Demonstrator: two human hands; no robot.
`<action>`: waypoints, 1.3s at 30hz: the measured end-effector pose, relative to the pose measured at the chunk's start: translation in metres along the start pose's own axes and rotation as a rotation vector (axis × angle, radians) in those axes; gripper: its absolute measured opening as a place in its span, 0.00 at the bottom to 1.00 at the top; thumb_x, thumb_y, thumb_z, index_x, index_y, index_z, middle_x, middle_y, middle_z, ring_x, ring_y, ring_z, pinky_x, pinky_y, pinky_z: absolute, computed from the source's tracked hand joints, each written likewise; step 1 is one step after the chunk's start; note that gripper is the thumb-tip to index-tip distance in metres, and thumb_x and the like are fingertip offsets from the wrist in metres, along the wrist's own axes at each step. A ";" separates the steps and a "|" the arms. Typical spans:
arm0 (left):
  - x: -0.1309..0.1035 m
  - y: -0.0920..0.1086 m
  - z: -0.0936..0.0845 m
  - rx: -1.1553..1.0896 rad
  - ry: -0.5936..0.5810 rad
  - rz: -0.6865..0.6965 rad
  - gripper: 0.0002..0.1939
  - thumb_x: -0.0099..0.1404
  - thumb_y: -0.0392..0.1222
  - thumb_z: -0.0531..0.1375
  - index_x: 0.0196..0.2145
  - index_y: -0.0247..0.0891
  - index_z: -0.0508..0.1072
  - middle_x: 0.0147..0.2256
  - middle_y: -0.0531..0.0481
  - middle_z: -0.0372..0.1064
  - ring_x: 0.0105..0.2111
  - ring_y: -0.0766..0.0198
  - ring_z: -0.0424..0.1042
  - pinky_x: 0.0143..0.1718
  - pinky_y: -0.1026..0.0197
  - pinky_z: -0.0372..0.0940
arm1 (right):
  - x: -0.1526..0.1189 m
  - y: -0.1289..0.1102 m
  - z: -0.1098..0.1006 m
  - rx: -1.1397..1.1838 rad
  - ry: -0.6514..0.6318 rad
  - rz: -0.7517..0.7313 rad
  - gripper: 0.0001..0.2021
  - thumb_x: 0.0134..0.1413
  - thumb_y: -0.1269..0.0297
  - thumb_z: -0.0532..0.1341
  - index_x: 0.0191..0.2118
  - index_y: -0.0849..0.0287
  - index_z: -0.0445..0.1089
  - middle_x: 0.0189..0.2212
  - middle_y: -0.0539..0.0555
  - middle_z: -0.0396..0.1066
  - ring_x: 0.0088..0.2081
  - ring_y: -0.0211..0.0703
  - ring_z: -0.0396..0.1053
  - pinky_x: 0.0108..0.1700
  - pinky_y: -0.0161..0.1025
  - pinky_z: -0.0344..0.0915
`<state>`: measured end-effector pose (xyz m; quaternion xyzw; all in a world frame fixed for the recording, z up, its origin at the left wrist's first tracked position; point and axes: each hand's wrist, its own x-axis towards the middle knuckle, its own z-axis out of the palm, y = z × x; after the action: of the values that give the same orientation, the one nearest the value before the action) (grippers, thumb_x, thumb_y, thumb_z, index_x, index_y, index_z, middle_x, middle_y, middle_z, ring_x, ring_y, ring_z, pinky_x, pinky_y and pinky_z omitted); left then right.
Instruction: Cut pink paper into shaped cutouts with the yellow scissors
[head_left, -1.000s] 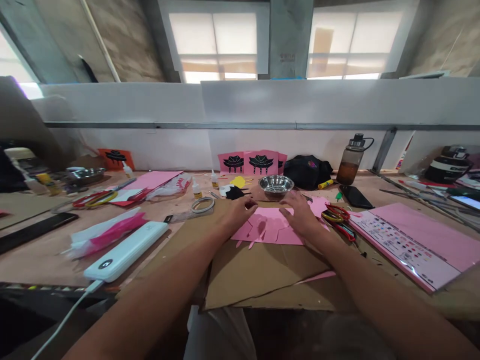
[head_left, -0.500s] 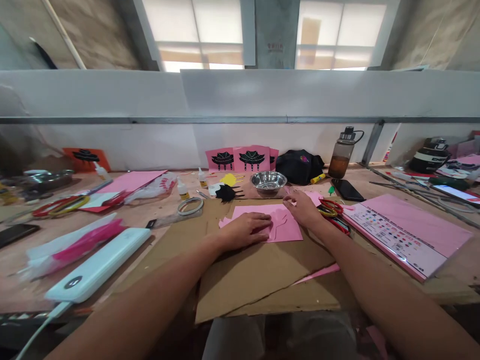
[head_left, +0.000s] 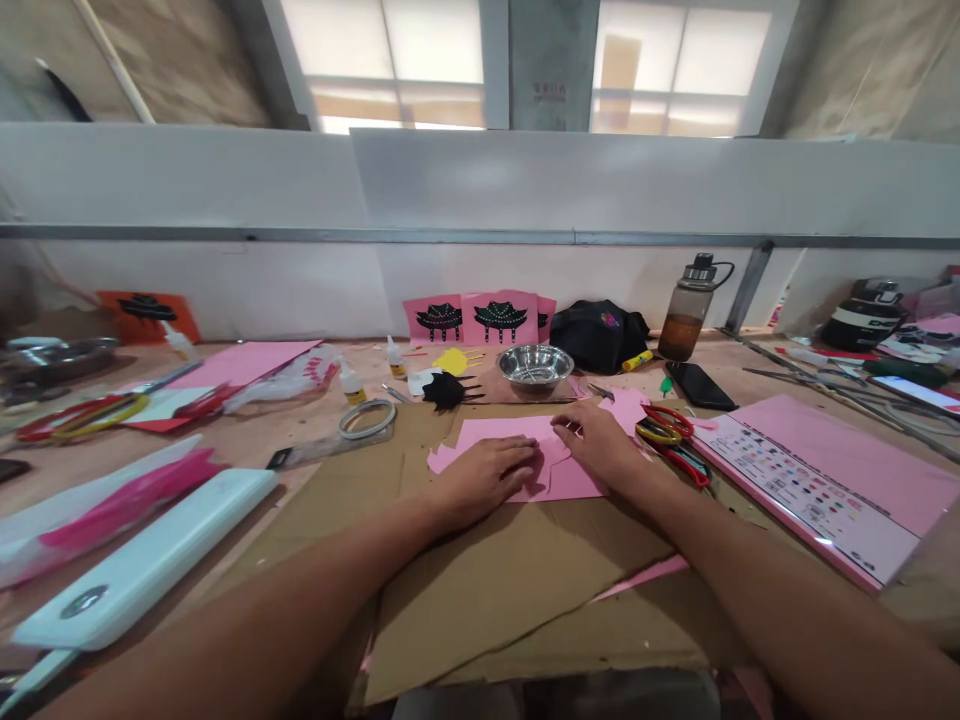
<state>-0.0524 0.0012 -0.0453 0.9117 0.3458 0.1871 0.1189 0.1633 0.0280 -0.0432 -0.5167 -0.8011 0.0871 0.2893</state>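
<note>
A pink paper sheet (head_left: 581,484) with cut lines lies on brown cardboard (head_left: 480,570) in front of me. My left hand (head_left: 487,478) rests on the left part of the sheet, its fingers stretched out and pointing right. On the right part, my right hand (head_left: 596,440) touches the paper with bent fingers; whether it pinches an edge is too small to tell. Just beyond the hands stands a shiny metal bowl (head_left: 535,368). Red-handled scissors (head_left: 686,465) lie right of my right hand, beside pink paper scraps (head_left: 628,405).
Black and yellow cutouts (head_left: 448,390), glue bottles (head_left: 352,383) and a tape ring (head_left: 367,420) lie left of the bowl. A power bank (head_left: 150,560) is at the left. A bottle (head_left: 686,310), phone (head_left: 700,386) and pink paper pack (head_left: 832,480) are at the right.
My right hand has moved a little left and nearer to me over the sheet. My left hand stays on the paper. The view has shifted slightly, bringing the table closer.
</note>
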 end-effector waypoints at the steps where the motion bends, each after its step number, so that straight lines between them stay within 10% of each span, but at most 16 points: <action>1: 0.000 -0.001 0.002 0.014 0.020 -0.030 0.19 0.73 0.43 0.49 0.52 0.40 0.75 0.54 0.45 0.74 0.53 0.56 0.72 0.58 0.53 0.63 | -0.002 0.000 0.001 0.010 0.027 -0.037 0.10 0.62 0.69 0.58 0.41 0.62 0.78 0.43 0.60 0.77 0.44 0.46 0.73 0.50 0.42 0.66; 11: -0.010 -0.015 0.002 -0.034 0.230 -0.130 0.17 0.71 0.40 0.52 0.51 0.38 0.76 0.54 0.44 0.73 0.56 0.56 0.70 0.60 0.50 0.63 | -0.020 -0.002 0.005 -0.023 -0.067 -0.227 0.12 0.64 0.67 0.56 0.41 0.59 0.78 0.43 0.60 0.75 0.46 0.46 0.70 0.52 0.44 0.65; 29: -0.008 -0.012 -0.004 -0.151 0.098 -0.099 0.08 0.65 0.45 0.61 0.37 0.41 0.80 0.43 0.48 0.79 0.45 0.58 0.75 0.50 0.57 0.66 | -0.020 -0.004 0.005 -0.136 -0.196 -0.205 0.10 0.59 0.60 0.63 0.40 0.60 0.77 0.41 0.59 0.74 0.45 0.48 0.69 0.50 0.46 0.63; 39: -0.006 -0.012 -0.004 -0.158 0.092 -0.111 0.07 0.63 0.43 0.63 0.36 0.41 0.80 0.43 0.48 0.78 0.45 0.59 0.74 0.49 0.57 0.66 | 0.059 0.008 -0.012 0.260 0.149 0.395 0.22 0.58 0.62 0.62 0.56 0.64 0.63 0.44 0.61 0.74 0.37 0.43 0.73 0.41 0.39 0.69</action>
<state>-0.0654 0.0056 -0.0473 0.8694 0.3851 0.2485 0.1846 0.1585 0.0816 -0.0145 -0.6266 -0.6431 0.2061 0.3890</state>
